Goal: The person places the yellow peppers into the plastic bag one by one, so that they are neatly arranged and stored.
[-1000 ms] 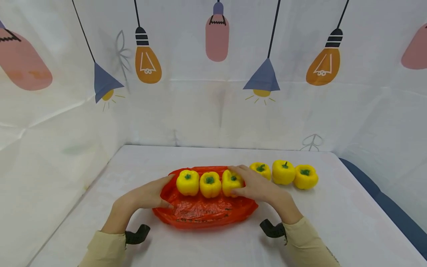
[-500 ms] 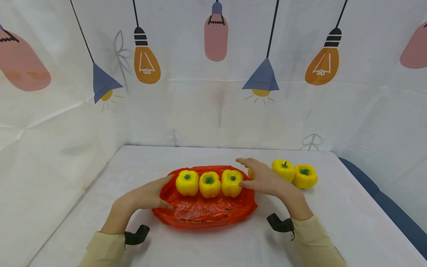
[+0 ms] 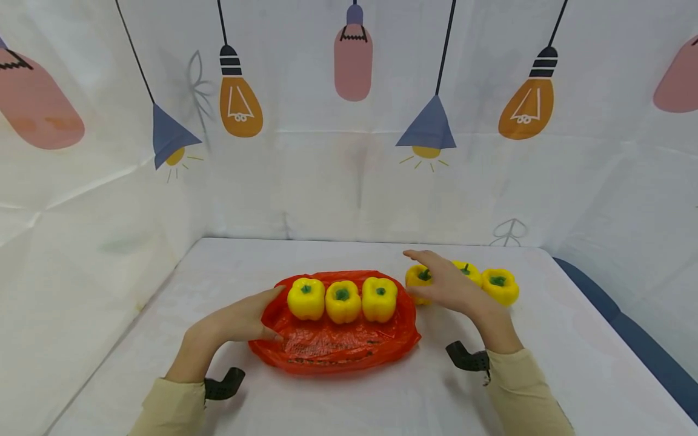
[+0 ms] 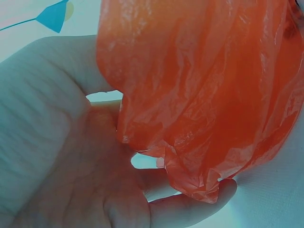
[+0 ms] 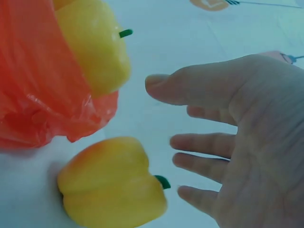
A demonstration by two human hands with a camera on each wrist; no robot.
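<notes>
My left hand point(image 3: 240, 316) grips the left edge of a red plastic bag point(image 3: 332, 348); in the left wrist view, part of the thumb is hidden by the plastic and the fingers lie below it. Three yellow bell peppers stand in a row at the bag: a left one point(image 3: 306, 299), a middle one point(image 3: 343, 301) and a right one point(image 3: 379, 300). Right of the bag, my right hand point(image 3: 449, 289) hovers around a loose yellow bell pepper point(image 5: 114, 183), fingers spread. The right wrist view shows a gap between that pepper and the fingertips.
Two more yellow bell peppers lie farther right on the white table point(image 3: 338, 406): one partly behind my right hand point(image 3: 468, 271), the other a whole pepper point(image 3: 499, 286). A dark blue chair point(image 3: 611, 315) stands beyond the right edge. White fabric point(image 3: 327, 181) with printed lamps hangs behind.
My right hand has left the right-hand pepper at the bag and moved right to the nearest loose pepper. The left hand and the bag have stayed in place.
</notes>
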